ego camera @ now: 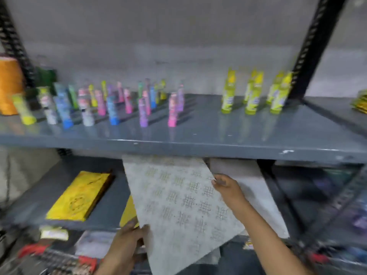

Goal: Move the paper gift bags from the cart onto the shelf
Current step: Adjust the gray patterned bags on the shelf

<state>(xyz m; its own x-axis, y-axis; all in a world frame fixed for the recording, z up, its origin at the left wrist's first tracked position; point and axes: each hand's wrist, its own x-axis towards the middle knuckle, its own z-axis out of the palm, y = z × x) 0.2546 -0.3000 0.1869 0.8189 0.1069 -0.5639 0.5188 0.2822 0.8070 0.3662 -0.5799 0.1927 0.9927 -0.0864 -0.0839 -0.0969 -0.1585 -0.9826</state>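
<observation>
I hold a flat white paper gift bag (178, 205) with a gold repeated pattern, tilted, its far end poking under the upper shelf board onto the lower grey shelf (99, 207). My left hand (127, 241) grips its near left edge. My right hand (224, 187) pinches its right edge. Another plain white bag (256, 191) lies flat on the lower shelf just right of it, partly covered. The cart (59, 259), red-trimmed wire, shows at the bottom left. The picture is blurred.
A yellow flat box (79, 195) lies on the lower shelf at the left, another yellow piece (129, 213) beside the bag. The upper shelf (198, 143) carries several small coloured bottles (111, 104) and yellow-green bottles (254, 92). Black perforated uprights (311, 48) frame the bay.
</observation>
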